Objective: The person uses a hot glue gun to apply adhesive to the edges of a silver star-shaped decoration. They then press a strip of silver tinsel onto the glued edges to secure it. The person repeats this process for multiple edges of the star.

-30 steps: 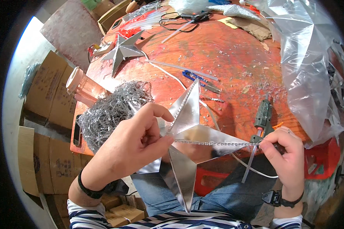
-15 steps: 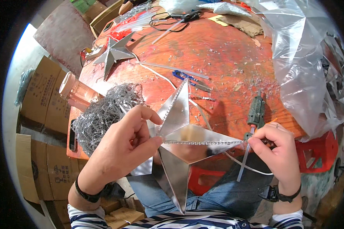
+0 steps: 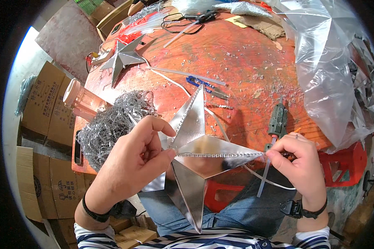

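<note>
A shiny silver five-pointed star [image 3: 191, 178] is held over my lap, at the table's near edge. Silver bead trim [image 3: 220, 155] runs along the ridge of its right point, and another row lines the upper point. My left hand [image 3: 131, 159] is closed on the star's left side, with thumb and index finger near its centre; that point is mostly hidden. At the tip of the right point, my right hand [image 3: 293, 159] pinches the end of the bead trim between thumb and fingers. Just behind this hand lies a dark green glue gun [image 3: 278, 120] with a clear glue stick.
A tangled heap of silver trim [image 3: 112, 124] lies left, beside a pinkish plastic cup [image 3: 83, 99]. Blue-handled cutters [image 3: 207, 87] lie beyond the star. Another silver star [image 3: 122, 60] sits at far left. Clear plastic bags [image 3: 324, 70] cover the right side; a red stool [image 3: 344, 164] stands below.
My right hand has shifted very slightly left at the star's right tip. The left hand keeps its hold, and the star stays nearly in place.
</note>
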Available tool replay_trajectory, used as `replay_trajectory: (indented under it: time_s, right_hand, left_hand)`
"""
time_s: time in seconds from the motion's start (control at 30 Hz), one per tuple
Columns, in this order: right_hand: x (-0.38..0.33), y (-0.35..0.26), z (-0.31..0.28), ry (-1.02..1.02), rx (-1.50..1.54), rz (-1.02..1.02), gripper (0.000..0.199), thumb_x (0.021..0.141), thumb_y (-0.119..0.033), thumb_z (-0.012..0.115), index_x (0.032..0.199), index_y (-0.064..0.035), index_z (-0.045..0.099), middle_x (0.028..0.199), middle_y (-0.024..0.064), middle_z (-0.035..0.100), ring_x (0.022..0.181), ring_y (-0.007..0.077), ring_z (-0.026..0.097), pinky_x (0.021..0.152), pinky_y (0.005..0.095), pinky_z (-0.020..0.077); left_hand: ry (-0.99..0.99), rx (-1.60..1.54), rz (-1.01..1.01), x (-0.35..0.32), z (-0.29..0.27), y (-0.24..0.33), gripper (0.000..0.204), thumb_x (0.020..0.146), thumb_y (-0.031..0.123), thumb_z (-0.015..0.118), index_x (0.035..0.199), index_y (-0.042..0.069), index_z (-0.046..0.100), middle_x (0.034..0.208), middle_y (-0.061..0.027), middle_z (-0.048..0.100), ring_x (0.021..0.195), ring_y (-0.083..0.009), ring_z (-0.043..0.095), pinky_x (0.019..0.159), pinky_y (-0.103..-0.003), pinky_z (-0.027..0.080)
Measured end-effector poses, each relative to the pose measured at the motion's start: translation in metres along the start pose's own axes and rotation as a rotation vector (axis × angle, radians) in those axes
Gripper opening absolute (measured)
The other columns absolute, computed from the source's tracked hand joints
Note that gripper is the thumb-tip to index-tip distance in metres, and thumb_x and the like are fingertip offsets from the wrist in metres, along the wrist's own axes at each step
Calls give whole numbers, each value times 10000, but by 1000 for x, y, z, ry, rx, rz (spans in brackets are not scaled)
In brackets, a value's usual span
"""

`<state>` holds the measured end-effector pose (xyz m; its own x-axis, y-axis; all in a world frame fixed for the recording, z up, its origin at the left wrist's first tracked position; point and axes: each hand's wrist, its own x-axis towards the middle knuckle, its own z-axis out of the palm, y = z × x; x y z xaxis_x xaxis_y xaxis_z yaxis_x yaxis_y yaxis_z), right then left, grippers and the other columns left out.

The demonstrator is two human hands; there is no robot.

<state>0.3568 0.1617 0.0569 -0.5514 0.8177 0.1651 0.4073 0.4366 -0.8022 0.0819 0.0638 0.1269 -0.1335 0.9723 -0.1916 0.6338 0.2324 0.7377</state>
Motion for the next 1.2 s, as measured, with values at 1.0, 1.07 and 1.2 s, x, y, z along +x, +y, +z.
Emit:
replay_trajectory:
  time_s: [1.0,1.07,1.2]
  right_hand:
    - [2,-6,17,-89,399,74,198,920,-31,524,1118,-18,525,776,24,555,667,49,503,595,213,420]
    - [2,-5,18,-102,448,83,193,925,-22,512,1118,-14,521,799,16,545,702,43,498,625,206,420]
    - [4,-4,17,-152,547,140,181,933,-12,497,1114,-9,513,849,-1,525,775,33,488,691,197,417]
  left_hand:
    - [44,76,30,-3,4,2,247,842,59,632,1061,23,523,617,13,381,547,-64,373,502,-231,316]
    - [41,68,19,-3,4,2,246,843,60,632,1060,23,523,618,13,381,546,-64,370,502,-232,313]
    - [32,57,21,-3,3,0,243,845,59,628,1062,23,524,618,13,381,546,-64,367,502,-233,309]
